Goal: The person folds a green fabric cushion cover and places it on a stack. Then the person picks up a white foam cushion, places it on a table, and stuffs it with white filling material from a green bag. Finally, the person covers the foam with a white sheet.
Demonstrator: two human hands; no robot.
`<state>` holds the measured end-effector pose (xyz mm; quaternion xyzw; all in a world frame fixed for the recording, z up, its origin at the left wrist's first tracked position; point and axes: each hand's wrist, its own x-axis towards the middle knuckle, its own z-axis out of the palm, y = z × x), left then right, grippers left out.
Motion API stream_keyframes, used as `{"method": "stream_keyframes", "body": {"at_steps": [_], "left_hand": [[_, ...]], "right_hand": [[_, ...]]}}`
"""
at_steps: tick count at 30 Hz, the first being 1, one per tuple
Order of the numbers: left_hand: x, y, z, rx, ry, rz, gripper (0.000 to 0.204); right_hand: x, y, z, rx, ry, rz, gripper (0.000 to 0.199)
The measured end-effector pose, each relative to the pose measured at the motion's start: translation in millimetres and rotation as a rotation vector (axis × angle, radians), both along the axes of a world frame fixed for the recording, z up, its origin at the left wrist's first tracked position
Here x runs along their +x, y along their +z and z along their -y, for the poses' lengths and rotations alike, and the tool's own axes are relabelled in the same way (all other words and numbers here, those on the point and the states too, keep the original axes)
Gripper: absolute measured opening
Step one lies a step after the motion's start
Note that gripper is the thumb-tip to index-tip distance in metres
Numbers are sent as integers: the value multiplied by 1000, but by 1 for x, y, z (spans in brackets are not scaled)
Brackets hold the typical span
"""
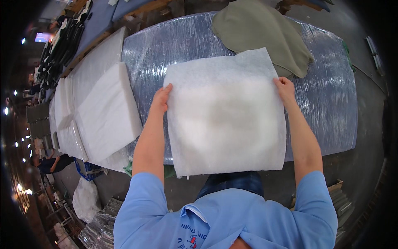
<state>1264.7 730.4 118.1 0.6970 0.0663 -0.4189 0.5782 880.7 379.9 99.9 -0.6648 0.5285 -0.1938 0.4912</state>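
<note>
While both hands grip its side edges, a square sheet of white wadding [226, 116] lies spread over the near half of the plastic-wrapped table [331, 108], its lower edge hanging past the table's front lip toward the person's lap. The left hand [161, 98] pinches the sheet's edge at about ten o'clock, fingers closed together on the fluffy border with the thumb tucked against it. The right hand [285, 89] clamps the opposite edge at about two o'clock, fingers curled over the top. Holding the two sides apart like this keeps the soft, floppy sheet stretched and flat, which looks like the reason for the wide grip.

At one o'clock from the sheet, an olive-green fabric cover [261, 33] lies crumpled on the table, its lower edge tucked just beneath the wadding's far corner. At nine o'clock, a stack of thick white foam slabs [105, 116] rests along a neighbouring bench, with one slab angled on top and within easy reach of the left arm. Farther off at ten o'clock, a row of dark items [62, 45] lines a blue-covered bench. At seven o'clock, another person in dark clothing [52, 163] crouches on the floor beside white sacks.
</note>
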Motion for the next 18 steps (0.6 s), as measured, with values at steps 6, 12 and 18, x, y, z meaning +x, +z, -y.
{"method": "stream_keyframes", "body": {"at_steps": [6,12,18], "left_hand": [[3,-4,-16,-75,112,36,52],[-7,-15,7,184,33,20,58],[-33,7,-50,76,-37,-213,70]], "right_hand": [[0,-17,10,-73,-83,139,24],[-7,-22,18,-50,-95,58,25],[-44,23,1,490,-53,54,35]]}}
